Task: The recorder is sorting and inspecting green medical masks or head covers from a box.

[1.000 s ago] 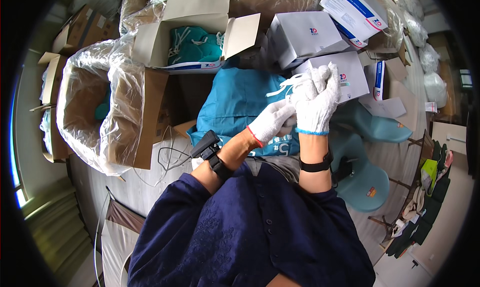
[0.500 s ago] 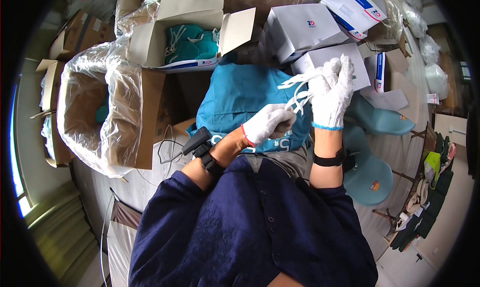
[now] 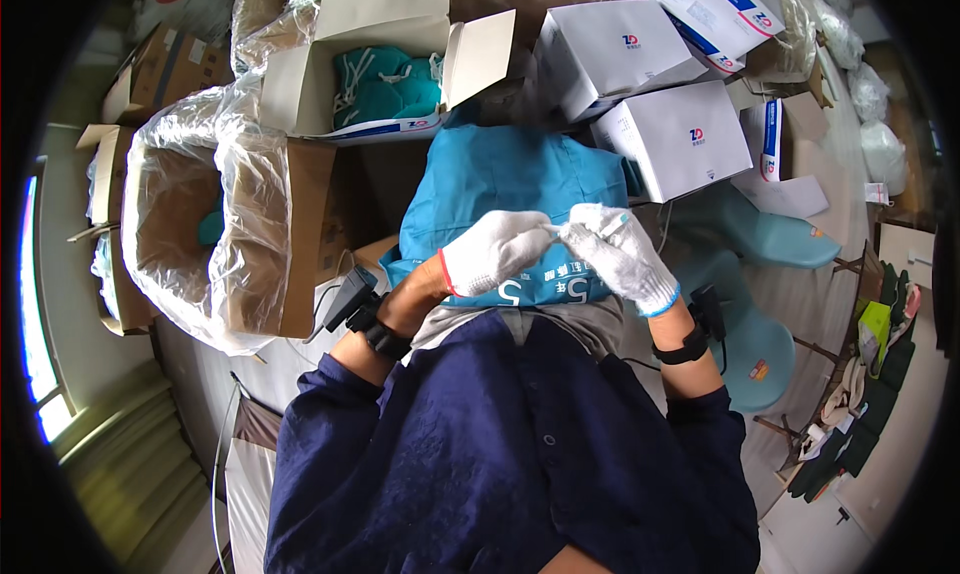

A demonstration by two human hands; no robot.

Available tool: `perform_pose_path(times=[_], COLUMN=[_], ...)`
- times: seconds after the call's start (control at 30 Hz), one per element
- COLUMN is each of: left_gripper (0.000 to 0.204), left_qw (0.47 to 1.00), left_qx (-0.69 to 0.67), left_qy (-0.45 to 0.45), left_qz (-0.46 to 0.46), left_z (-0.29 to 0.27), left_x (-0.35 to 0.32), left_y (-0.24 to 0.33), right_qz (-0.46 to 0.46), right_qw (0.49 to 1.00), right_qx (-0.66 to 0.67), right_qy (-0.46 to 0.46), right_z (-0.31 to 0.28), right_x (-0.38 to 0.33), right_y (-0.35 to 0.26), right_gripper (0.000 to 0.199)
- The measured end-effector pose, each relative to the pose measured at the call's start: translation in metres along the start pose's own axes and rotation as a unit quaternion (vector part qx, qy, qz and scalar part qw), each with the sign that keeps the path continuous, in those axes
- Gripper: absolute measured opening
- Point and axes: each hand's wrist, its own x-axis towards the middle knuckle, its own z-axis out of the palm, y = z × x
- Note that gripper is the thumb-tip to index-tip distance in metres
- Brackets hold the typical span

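Left hand (image 3: 498, 252) and right hand (image 3: 618, 259), both in nubby white knit gloves, have fingers closed and are pinching what looks like a thin white strap (image 3: 556, 230) between them, right over some smooth, rumpled blue fabric (image 3: 510, 179). Past that there's an open box (image 3: 482, 59) with teal cup-shaped masks (image 3: 390, 86) piled in it, white ties and all. Over left, a brown carton (image 3: 310, 236) lined with crinkly clear plastic (image 3: 258, 199) has a teal piece (image 3: 210, 228) inside. Boxy white cardboard box (image 3: 672, 144) sits off right, looks closed.
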Motion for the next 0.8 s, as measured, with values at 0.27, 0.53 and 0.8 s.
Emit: perform_pose_path(times=[0.27, 0.53, 0.8], left_gripper=[0.052, 0.038, 0.036], left_qw=[0.998, 0.977, 0.882], left_qx=[-0.041, -0.191, -0.462], left_qy=[0.023, 0.09, 0.034], left_qz=[-0.03, 0.04, -0.092], left_z=[0.018, 0.036, 0.05], left_x=[0.01, 0.003, -0.013], left_y=[-0.004, -0.001, 0.022], right_qz=[0.065, 0.071, -0.085], right_qw=[0.984, 0.926, 0.836], right_qx=[0.16, 0.35, 0.53], right_qy=[0.044, 0.124, 0.114], right_z=[0.013, 0.017, 0.028], right_x=[-0.006, -0.014, -0.012], right_y=[0.006, -0.026, -0.042], right_gripper=[0.02, 0.023, 0.029])
